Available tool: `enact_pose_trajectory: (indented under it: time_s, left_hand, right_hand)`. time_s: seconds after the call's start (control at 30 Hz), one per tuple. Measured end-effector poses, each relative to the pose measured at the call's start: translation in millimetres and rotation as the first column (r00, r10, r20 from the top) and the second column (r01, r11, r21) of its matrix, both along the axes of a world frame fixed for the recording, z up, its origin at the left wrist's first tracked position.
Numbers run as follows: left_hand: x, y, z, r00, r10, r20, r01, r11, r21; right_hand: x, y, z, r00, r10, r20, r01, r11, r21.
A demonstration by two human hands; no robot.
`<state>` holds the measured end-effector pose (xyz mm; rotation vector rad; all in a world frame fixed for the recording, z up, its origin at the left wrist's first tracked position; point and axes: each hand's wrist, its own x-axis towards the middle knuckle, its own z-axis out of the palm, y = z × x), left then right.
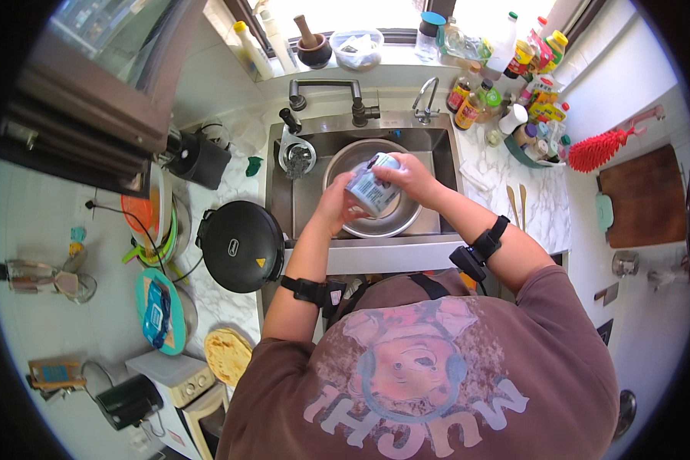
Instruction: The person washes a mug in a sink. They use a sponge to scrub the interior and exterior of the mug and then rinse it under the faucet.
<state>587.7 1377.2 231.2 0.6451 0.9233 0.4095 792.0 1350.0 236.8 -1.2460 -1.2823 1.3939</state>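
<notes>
Both hands hold a light blue printed package (375,194), which bears small writing and looks like a tub or bag. My left hand (340,202) supports its left side from below. My right hand (412,179) grips its upper right side, with fingers across the top. Beneath the package, a round stainless steel basin (345,155) sits in the metal sink (306,213); the package and hands partly hide the basin's inside. Above the basin, towards the wall, are a dark faucet (357,106) and a slim chrome tap (428,100).
A strainer (300,154) with a steel scourer hangs at the sink's left. A round black electric griddle (241,246) stands left, near flatbreads (228,355). Sauce bottles (468,110) crowd the right corner. An open cabinet door (167,86) juts in at upper left.
</notes>
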Motion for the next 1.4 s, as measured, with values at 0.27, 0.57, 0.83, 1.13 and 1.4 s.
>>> enact_pose_trajectory:
  time_s: [0.27,0.57,0.83,1.13,1.4]
  left_hand:
    - [-10,-3,-29,0.916,0.024,-0.400,0.378,0.278,0.883]
    - [19,-18,-49,0.986,-0.102,-0.130,0.165,0.641,0.749]
    - [20,-1,-86,0.797,0.094,-0.597,0.428,0.610,0.667]
    - [27,10,-128,0.758,0.087,-0.646,0.419,0.695,0.585]
    - [16,62,-191,0.871,0.230,-0.435,-0.164,0.969,0.185]
  right_hand:
    - [7,-6,-74,0.635,-0.596,-0.491,0.198,0.741,-0.642]
    - [12,-14,-118,0.760,-0.650,-0.012,0.587,0.694,-0.416]
    - [-12,-8,-107,0.842,-0.312,0.440,0.222,0.944,0.244]
    - [-3,25,-209,0.853,-0.232,0.467,0.355,0.914,-0.195]
    - [91,7,-245,0.601,-0.541,0.589,0.656,0.755,0.023]
